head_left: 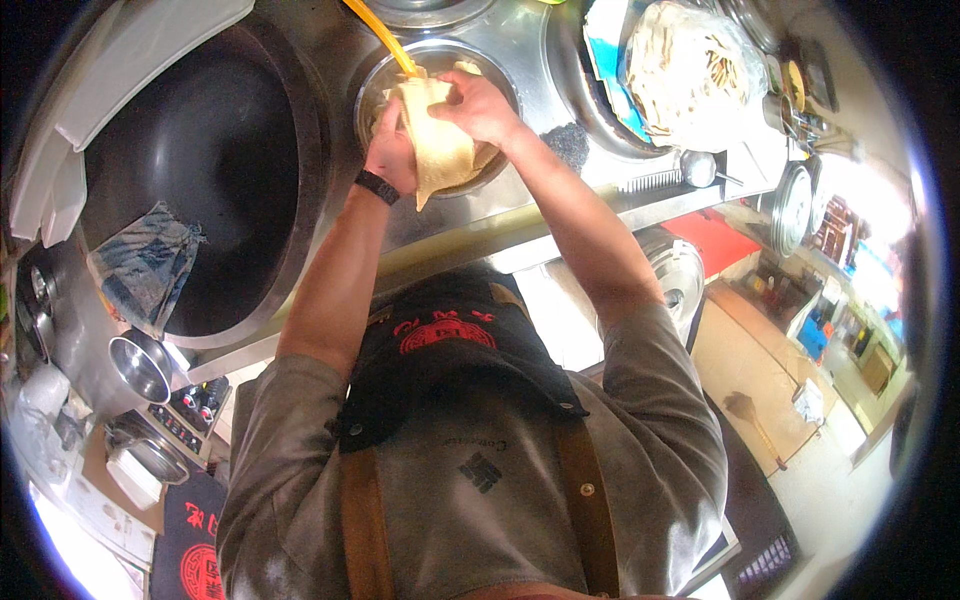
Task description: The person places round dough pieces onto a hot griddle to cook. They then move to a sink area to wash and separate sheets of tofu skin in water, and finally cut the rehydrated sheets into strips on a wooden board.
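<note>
We have a sheet point(440, 145) of soft, thin food, pale yellow with a faintly rough face, between our two hands. It hangs limp over a bowl point(369, 92), draped lengthwise, with its lower end narrowing to a point near the bowl's near rim. Its upper part is bunched where we grip it. The bowl is round, shiny metal and stands upright; we see more pale yellow inside, though we cannot tell whether that is the same piece.
</note>
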Demonstrator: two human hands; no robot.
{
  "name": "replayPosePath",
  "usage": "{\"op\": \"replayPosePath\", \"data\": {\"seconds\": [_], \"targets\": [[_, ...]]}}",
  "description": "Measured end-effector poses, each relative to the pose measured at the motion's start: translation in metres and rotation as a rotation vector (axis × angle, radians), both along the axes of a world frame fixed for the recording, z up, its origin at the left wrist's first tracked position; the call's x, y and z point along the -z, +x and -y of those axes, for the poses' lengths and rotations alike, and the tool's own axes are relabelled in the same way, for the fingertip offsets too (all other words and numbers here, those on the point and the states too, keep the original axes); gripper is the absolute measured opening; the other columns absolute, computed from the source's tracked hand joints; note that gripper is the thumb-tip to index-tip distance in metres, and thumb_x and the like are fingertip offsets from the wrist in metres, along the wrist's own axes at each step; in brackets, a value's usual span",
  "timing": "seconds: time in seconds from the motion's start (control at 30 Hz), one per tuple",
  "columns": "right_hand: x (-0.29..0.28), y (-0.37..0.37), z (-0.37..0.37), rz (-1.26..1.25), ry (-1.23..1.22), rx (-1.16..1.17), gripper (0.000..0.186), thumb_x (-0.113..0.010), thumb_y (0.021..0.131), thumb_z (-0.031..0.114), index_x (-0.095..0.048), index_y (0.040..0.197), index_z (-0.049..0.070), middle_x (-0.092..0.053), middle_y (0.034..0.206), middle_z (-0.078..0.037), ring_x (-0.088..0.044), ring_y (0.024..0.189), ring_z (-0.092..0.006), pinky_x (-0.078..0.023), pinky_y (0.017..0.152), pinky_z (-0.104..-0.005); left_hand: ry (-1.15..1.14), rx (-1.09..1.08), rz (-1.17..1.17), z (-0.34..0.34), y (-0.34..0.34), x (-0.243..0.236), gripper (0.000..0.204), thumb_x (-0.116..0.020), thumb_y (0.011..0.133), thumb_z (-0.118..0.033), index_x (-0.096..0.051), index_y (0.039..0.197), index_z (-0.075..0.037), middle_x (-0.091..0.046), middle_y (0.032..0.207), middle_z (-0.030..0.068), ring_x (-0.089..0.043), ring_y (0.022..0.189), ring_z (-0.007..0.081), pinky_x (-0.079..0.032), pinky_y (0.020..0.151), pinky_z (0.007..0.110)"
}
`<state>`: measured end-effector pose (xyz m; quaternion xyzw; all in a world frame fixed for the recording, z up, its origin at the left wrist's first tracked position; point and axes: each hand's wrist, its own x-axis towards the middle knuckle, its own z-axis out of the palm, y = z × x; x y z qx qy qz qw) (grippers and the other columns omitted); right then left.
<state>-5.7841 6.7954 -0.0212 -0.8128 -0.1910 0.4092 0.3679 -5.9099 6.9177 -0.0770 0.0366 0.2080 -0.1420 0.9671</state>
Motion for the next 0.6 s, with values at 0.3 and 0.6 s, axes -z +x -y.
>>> {"op": "replayPosePath", "data": {"seconds": [0.3,0.6], "targets": [[0.052,-0.018,0.065,0.697,-0.385,-0.67,0.028,-0.054,0.091,0.013,-0.063,0.117,0.01,-0.061,0.125,-0.014,-0.054,0.121,-0.0359,-0.045,0.101,-0.0437,0.798,-0.097,-0.309,-0.023,-0.015,0.022,0.045,-0.064,0.094,-0.014,-0.05,0.134,0.001,-0.062,0.125,0.0113,-0.061,0.111,0.0248,-0.05,0.096,0.041],[0.048,-0.015,0.063,0.423,-0.429,-0.824,0.024,-0.06,0.088,0.012,-0.065,0.111,0.008,-0.069,0.1,-0.014,-0.064,0.103,-0.0357,-0.051,0.088,-0.0445,1.28,-0.171,-0.235,-0.035,-0.012,0.002,0.037,-0.057,0.099,-0.015,-0.054,0.13,0.003,-0.061,0.126,0.0086,-0.058,0.112,0.0181,-0.045,0.097,0.031]]}}
